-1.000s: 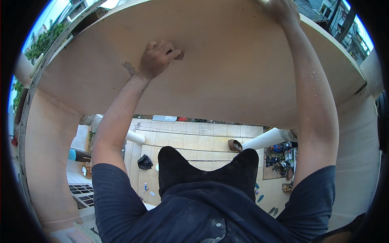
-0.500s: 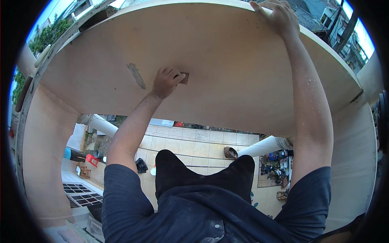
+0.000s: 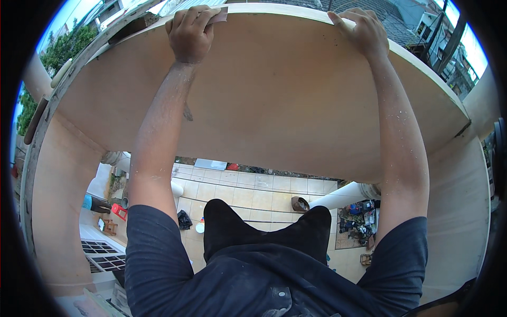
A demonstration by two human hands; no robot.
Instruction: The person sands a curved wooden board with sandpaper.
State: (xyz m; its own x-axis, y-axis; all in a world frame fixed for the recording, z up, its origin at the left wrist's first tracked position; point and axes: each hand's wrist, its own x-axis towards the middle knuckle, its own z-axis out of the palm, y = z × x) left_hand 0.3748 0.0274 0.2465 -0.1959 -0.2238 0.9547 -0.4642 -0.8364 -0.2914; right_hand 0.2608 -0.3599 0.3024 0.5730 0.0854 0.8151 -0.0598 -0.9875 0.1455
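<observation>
L hand (image 3: pixel 191 33) moved up from mid-panel to far edge of the curved tan slab (image 3: pixel 285 105), fingers pressing a sanding pad (image 3: pixel 217 17) flat. R hand (image 3: pixel 362 30) unchanged, curled over the rim w/ nothing in it. Sanding's reached the edge, I'd say.

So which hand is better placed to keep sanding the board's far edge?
Left, probably: the left hand presses a sandpaper piece at the board edge; the right hand only grips the rim, bracing.

a broad, smooth tan slab (image 3: pixel 296 100) with a curved far edge spans the view. a dark smear (image 3: pixel 187 112) marks its face left of centre. a small brownish sanding piece (image 3: pixel 217 16) lies at its far edge. far below, a tiled floor (image 3: pixel 248 193) shows.
</observation>
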